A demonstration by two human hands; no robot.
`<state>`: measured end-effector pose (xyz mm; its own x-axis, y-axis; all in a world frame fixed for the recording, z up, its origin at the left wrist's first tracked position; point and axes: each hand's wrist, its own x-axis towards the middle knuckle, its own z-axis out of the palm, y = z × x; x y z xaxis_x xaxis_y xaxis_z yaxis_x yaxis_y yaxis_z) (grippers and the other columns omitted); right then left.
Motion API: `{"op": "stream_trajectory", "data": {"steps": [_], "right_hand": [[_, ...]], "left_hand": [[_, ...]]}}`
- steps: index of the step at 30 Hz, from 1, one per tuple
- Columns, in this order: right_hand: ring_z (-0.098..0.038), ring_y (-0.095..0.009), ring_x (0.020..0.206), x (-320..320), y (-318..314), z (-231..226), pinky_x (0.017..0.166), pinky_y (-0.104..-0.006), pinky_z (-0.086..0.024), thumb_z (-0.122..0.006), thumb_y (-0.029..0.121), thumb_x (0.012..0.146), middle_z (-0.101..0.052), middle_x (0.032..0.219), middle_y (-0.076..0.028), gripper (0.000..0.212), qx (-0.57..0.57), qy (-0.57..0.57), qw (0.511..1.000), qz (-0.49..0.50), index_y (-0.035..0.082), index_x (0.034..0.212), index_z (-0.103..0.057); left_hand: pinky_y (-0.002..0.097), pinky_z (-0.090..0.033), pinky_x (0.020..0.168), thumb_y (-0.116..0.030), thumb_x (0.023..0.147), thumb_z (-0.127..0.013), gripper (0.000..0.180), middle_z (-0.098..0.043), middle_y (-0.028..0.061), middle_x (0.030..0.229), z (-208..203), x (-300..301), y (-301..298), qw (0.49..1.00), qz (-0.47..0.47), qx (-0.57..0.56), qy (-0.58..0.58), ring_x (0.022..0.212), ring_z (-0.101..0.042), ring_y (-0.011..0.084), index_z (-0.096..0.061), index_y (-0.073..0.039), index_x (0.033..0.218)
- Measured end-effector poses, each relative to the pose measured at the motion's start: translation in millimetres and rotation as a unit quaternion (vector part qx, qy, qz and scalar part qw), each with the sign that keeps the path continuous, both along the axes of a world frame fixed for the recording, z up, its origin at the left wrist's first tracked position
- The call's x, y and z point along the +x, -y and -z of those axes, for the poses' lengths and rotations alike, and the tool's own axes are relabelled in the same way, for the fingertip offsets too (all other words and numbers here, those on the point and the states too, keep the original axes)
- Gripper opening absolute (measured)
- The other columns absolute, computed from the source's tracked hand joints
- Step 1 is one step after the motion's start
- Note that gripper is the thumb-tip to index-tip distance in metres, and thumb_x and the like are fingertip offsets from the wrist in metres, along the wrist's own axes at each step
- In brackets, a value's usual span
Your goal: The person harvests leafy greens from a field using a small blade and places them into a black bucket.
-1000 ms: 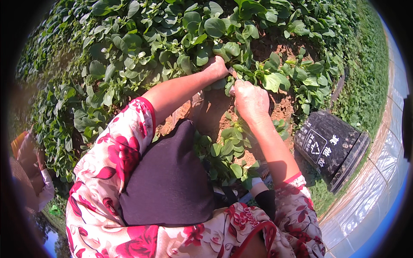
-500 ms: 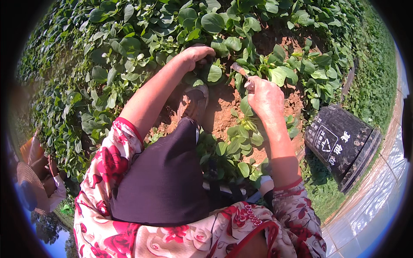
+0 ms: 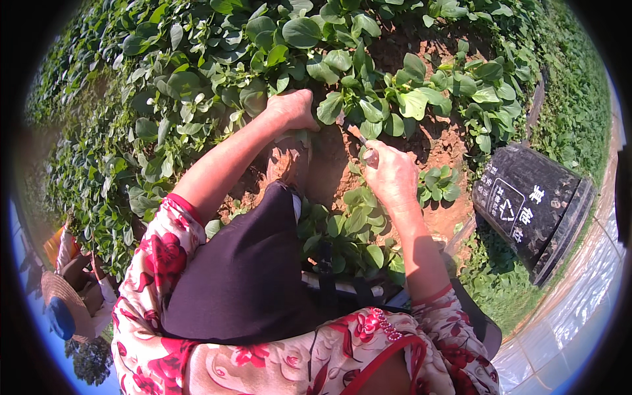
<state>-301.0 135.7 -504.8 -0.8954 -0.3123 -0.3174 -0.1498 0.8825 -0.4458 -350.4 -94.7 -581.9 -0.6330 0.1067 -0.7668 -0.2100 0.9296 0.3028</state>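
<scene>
My left hand [image 3: 294, 108] is closed at the edge of the leafy green plants [image 3: 355, 99]. Its fingers curl away beneath it, so what they hold is hidden. A round leaf lies against its right side. My right hand [image 3: 394, 178] grips a knife [image 3: 356, 133] by its handle. The narrow, dirt-coloured blade points up and left among the lower leaves, with its tip partly hidden. Bare reddish soil [image 3: 332, 168] shows between both hands, below the plants.
My shoe [image 3: 288, 161] stands on the soil just below my left hand. Smaller leafy plants [image 3: 359, 217] grow between my legs. A black bin [image 3: 530, 207] lies tilted at the right, beside a pale paved strip [image 3: 566, 329]. Another person in a straw hat [image 3: 69, 306] is at the far left.
My left hand has shifted slightly left and down. The right hand with the knife has moved down and left, bringing the blade lower beside the plant. The view has shifted slightly.
</scene>
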Motion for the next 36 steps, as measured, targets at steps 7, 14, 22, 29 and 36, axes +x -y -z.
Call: {"op": "stream_trajectory", "data": {"steps": [7,14,22,29,36], "right_hand": [[-0.068,-0.024,0.071,14,-22,39,0.066,-0.0309,-0.052,-0.068,0.011,0.079,-0.07,0.081,-0.012,0.02,-0.08,0.024,0.99,0.109,0.008,0.099,-0.069],[-0.067,-0.019,0.068,7,-5,76,0.066,-0.0301,-0.051,-0.069,0.012,0.08,-0.07,0.079,-0.012,0.022,-0.163,0.042,0.975,0.146,0.004,0.1,-0.068],[-0.069,-0.027,0.076,27,-11,54,0.068,-0.0326,-0.053,-0.067,0.005,0.077,-0.07,0.086,-0.015,0.023,-0.188,-0.002,0.979,0.073,0.005,0.1,-0.069],[-0.07,-0.026,0.078,38,6,62,0.07,-0.0315,-0.053,-0.066,0.006,0.079,-0.07,0.088,-0.015,0.02,-0.192,0.008,0.976,0.106,0.003,0.099,-0.069],[-0.069,-0.03,0.074,26,48,83,0.067,-0.0345,-0.052,-0.065,0.01,0.081,-0.068,0.08,-0.017,0.017,-0.186,0.012,0.972,0.146,0.004,0.097,-0.068]], "left_hand": [[0.0408,-0.053,0.082,-0.027,0.069,-0.068,0.047,-0.067,0.013,0.104,-9,16,16,0.995,0.034,-0.065,-0.062,0.097,-0.066,0.0307,-0.054,-0.005,0.109],[0.0415,-0.053,0.081,-0.026,0.075,-0.064,0.033,-0.069,0.015,0.095,-12,4,3,0.997,0.009,-0.06,-0.053,0.093,-0.067,0.0319,-0.061,-0.004,0.1],[0.0413,-0.053,0.081,-0.029,0.074,-0.063,0.038,-0.069,0.0158,0.09,5,12,8,0.992,0.001,-0.09,-0.087,0.084,-0.068,0.032,-0.062,-0.003,0.101],[0.0401,-0.048,0.092,-0.036,0.073,-0.062,0.061,-0.063,0.019,0.116,25,9,40,0.984,-0.179,0.015,-0.012,0.106,-0.062,0.0324,-0.052,-0.006,0.125],[0.0368,-0.049,0.09,-0.034,0.075,-0.065,0.058,-0.063,0.0164,0.117,7,0,39,0.987,-0.158,0.026,0.015,0.106,-0.061,0.029,-0.054,-0.008,0.126]]}}
